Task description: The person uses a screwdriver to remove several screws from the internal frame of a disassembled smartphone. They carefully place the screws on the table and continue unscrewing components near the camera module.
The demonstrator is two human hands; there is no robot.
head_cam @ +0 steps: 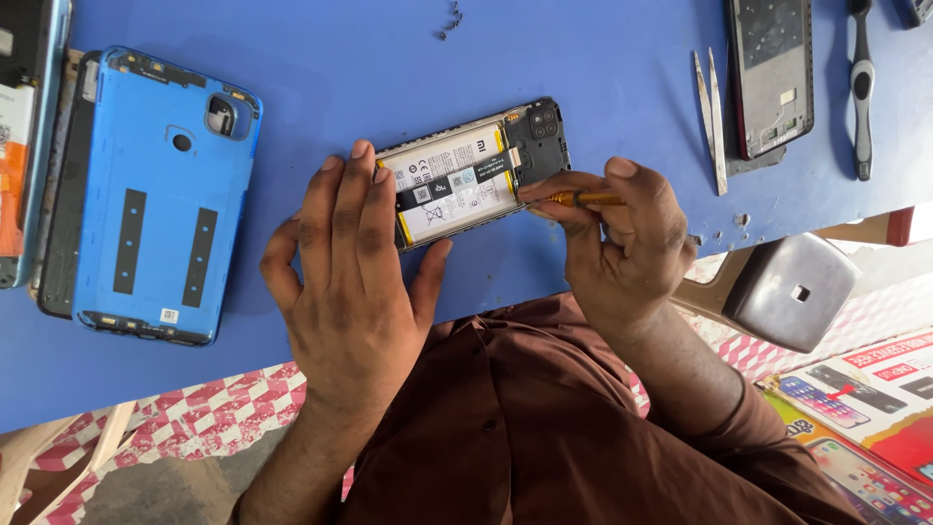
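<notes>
Two hands (pixel 355 272) (pixel 622 238) on opened phone (pixel 473 170), slim yellow screwdriver (pixel 583 198).

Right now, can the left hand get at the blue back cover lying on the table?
Probably yes: the left hand rests on the opened phone, and only bare blue table lies between it and the blue back cover.

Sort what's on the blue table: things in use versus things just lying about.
In use:
opened phone under the left hand
orange-handled screwdriver in the right hand

Lying about:
blue back cover
tweezers
second phone frame
brush
loose screws
</notes>
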